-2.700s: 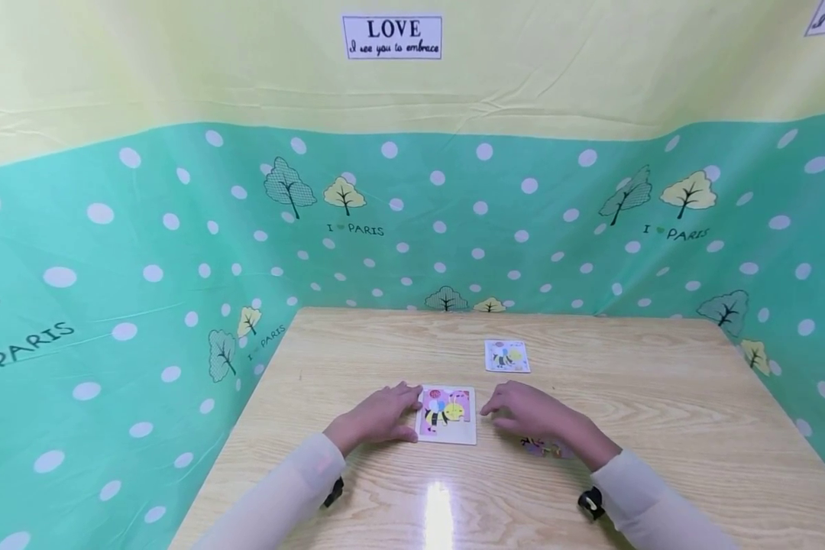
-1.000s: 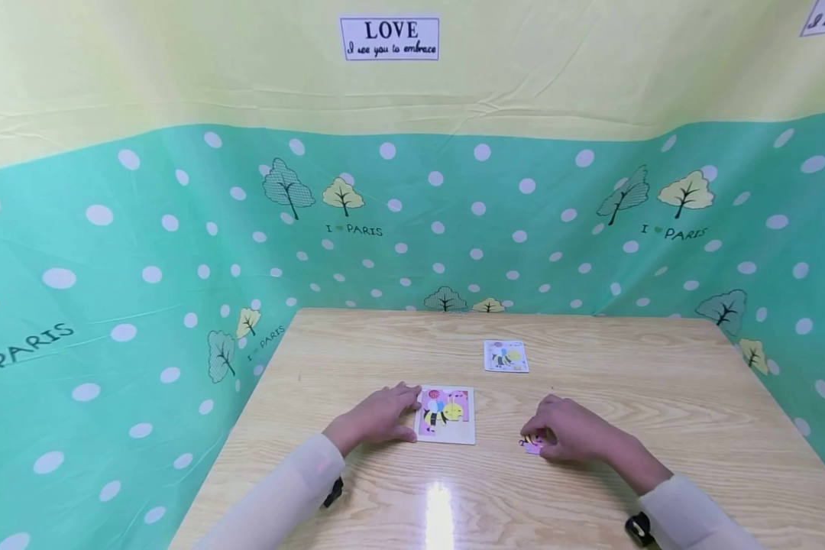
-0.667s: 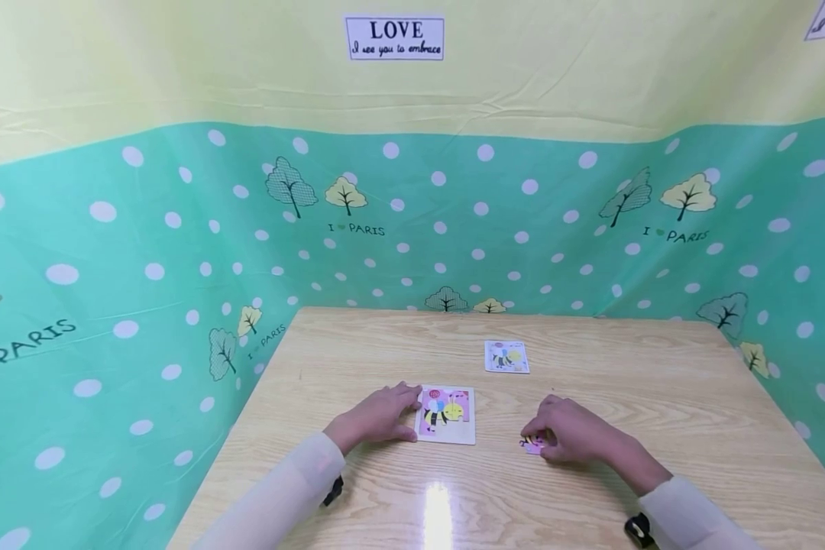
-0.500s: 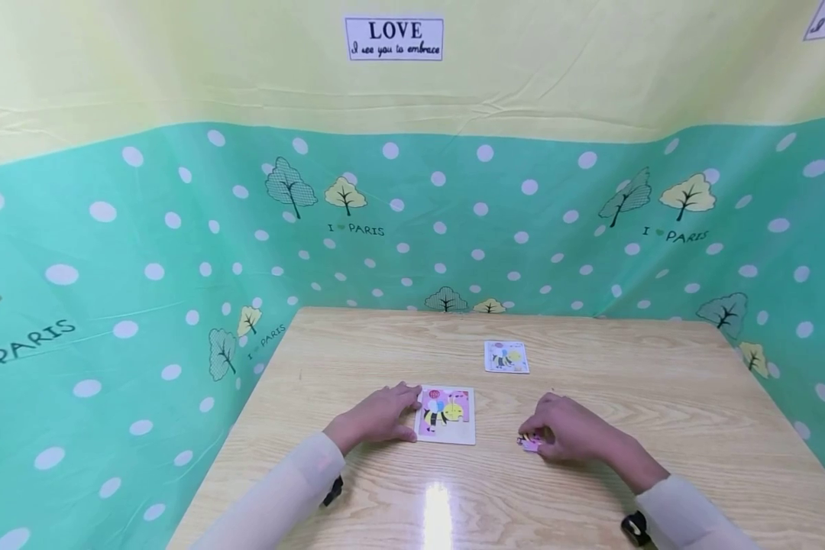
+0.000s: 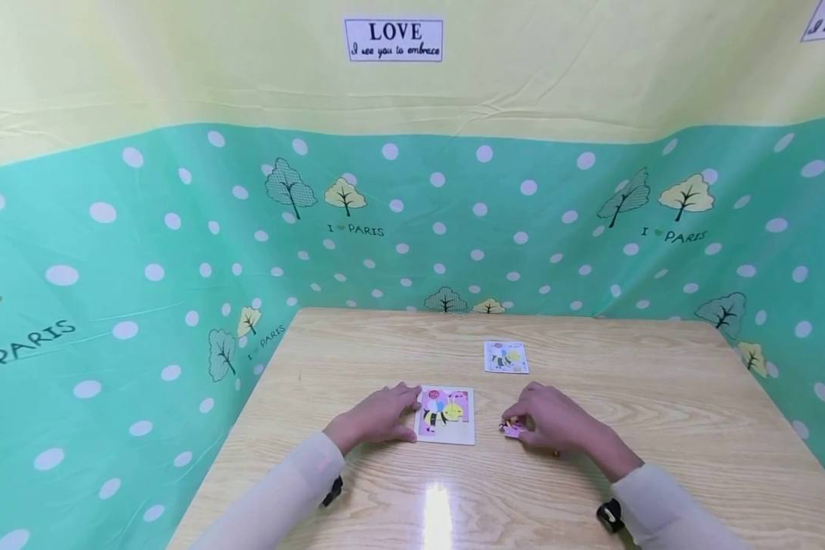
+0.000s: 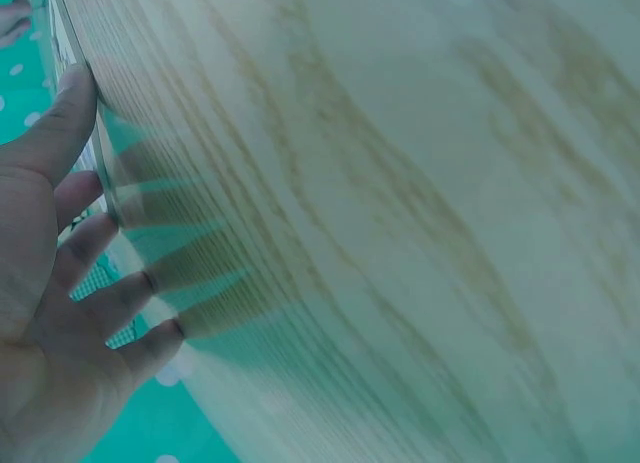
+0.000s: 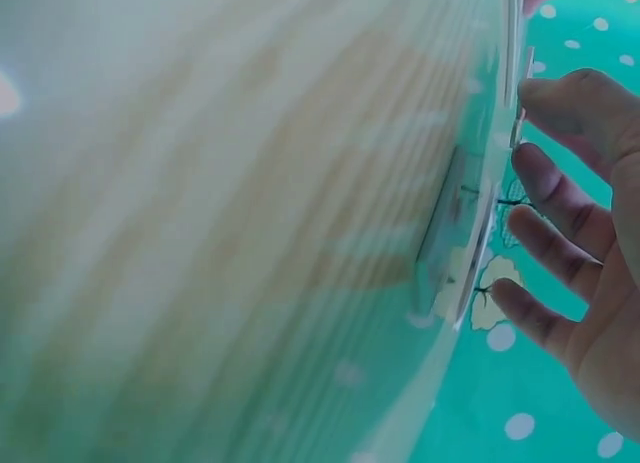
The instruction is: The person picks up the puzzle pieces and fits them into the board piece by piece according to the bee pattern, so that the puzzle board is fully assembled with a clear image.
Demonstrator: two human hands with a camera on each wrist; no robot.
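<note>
A square jigsaw board with a bee picture lies on the table, its lower right part bare of pieces. My left hand rests at the board's left edge, thumb and fingers touching it; in the left wrist view the left hand's fingers are spread and fairly straight. To the right of the board, my right hand pinches a pink puzzle piece between thumb and fingers. The right wrist view shows that right hand with a thin edge at its fingertips. A small bit of another piece shows under the right wrist.
Farther back on the wooden table lies a smaller square card with the same bee picture. A green and yellow dotted cloth hangs behind and on both sides of the table.
My right hand first moved away from the board to the right and took the puzzle piece there. It now brings the piece back left, nearer the board. The left hand stays put.
</note>
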